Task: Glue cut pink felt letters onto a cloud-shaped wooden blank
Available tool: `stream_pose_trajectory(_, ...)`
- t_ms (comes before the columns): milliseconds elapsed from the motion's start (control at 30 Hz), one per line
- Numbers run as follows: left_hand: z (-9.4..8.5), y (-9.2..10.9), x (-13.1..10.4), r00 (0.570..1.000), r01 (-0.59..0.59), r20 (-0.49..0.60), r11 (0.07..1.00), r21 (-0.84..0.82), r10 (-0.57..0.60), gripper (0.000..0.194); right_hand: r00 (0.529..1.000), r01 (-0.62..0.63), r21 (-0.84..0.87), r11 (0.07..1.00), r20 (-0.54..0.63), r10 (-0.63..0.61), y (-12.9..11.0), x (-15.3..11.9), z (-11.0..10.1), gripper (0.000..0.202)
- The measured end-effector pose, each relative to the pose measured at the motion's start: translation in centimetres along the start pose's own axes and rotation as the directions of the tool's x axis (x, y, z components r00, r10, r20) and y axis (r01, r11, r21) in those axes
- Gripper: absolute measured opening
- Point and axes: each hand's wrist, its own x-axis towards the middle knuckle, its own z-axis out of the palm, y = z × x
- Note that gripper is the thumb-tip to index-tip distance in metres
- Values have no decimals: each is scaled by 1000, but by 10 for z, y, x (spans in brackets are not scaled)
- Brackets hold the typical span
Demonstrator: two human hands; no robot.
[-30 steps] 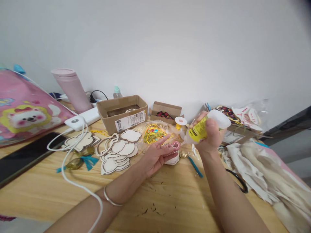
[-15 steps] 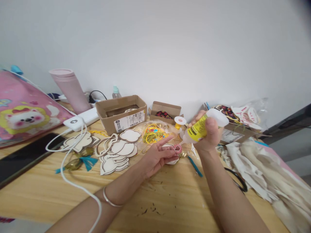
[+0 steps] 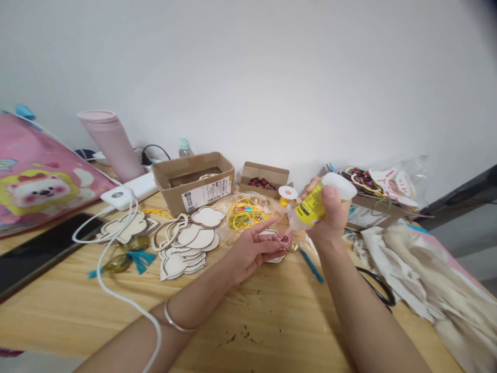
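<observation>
My right hand (image 3: 330, 220) is wrapped round a white glue bottle (image 3: 310, 208) with a yellow label. The bottle is tilted, its narrow nozzle pointing down and left, close above a small pink round piece (image 3: 285, 239) with a white line on it. Between the fingertips of my left hand (image 3: 250, 255) sits that pink piece; some of its fingers are stretched out. Under those fingertips lies a pale flat cutout, mostly hidden. Small gold bells (image 3: 294, 247) and a teal pen-like stick (image 3: 311, 266) lie just right of the piece.
Left of my hand are stacked cloud-shaped cutouts (image 3: 190, 254), a teal tassel (image 3: 142, 260) and a white cable (image 3: 104, 285). Behind stand an open cardboard box (image 3: 194, 186), yellow cords (image 3: 246, 213) and a thread spool (image 3: 288, 194). Cloth (image 3: 419, 280) lies at right.
My right hand and the glue bottle have shifted slightly left, with the bottle's base swinging left and the nozzle pointing more steeply down. My left hand has stayed nearly still.
</observation>
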Motion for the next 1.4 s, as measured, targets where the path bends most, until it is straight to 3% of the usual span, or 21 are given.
stream_pose_trajectory(233, -1, 0, 0, 1000, 7, -14, 1000, -13, -7, 69, 998, -58, 46, 997, 1, 58, -11, 5, 1, 29)
stream_pose_trajectory(400, -1, 2, 0, 999, -17, -34, 999, -33, 15, 69, 993, -72, 5, 997, 93, 72, -4, 2, -1, 28)
stream_pose_trajectory(567, -7, 1, 4, 995, -43, -91, 995, -90, 35, 68, 962, -268, 116, 956, 93, 258, -9, 6, -3, 32)
stream_pose_trajectory(667, -10, 0, 6, 992, -58, -119, 992, -116, 44, 69, 928, -355, 164, 920, -54, 368, -8, 12, -7, 38)
stream_pose_trajectory(800, -11, 1, 6, 988, -55, -153, 987, -152, 32, 72, 848, -393, 283, 875, -256, 464, 5, 16, -20, 39)
stream_pose_trajectory(900, -11, 0, 5, 988, -42, -156, 983, -178, 14, 76, 759, -493, 380, 783, -252, 600, 9, 9, -34, 26)
stream_pose_trajectory(967, -9, -1, 4, 988, -40, -151, 985, -167, 15, 77, 746, -537, 389, 749, -195, 637, 7, -1, -43, 17)
stream_pose_trajectory(1067, -7, -3, 3, 990, -42, -135, 995, -94, 29, 78, 778, -516, 376, 770, -170, 605, 3, -16, -55, 14)
stream_pose_trajectory(1200, -5, -4, 1, 994, -34, -101, 999, -1, 34, 78, 807, -426, 443, 789, -209, 553, 2, -27, -62, 32)
stream_pose_trajectory(1300, -4, -3, 1, 991, -18, -134, 999, 40, 23, 75, 768, -406, 518, 753, -253, 588, 1, -29, -62, 39)
stream_pose_trajectory(1400, -3, -1, 1, 983, 0, -181, 995, 100, 18, 61, 714, -460, 574, 678, -214, 666, -4, -32, -58, 32)
